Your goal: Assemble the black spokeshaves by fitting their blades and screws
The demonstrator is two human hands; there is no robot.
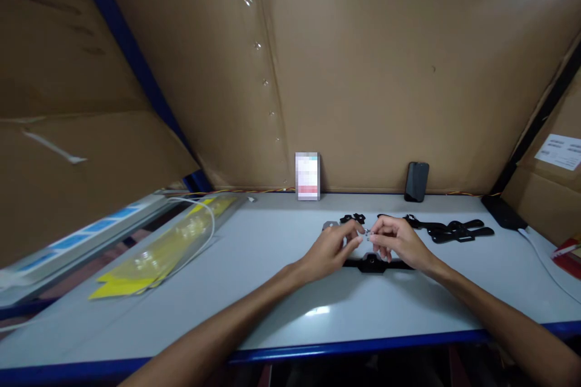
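Observation:
Above the middle of the table, both hands meet over small shiny metal pieces (367, 233), too small to name. My left hand (333, 248) has thumb and forefinger bent close together beside them; what lies in the pinch cannot be made out. From the other side, my right hand (399, 243) pinches with its fingertips at the same pieces, its fingers curled. Just below the hands lies a black bar with a wider angular centre (372, 263), its ends partly hidden by the hands. A grey plate (330, 225) shows behind my left hand.
Small black parts (353, 218) lie behind the hands, with several black arm-like parts (460, 230) to the right. A lit phone (307, 176) and a dark phone (416, 182) lean on the cardboard wall. Left are a yellow-lined plastic bag (167, 248) and a power strip (91, 236).

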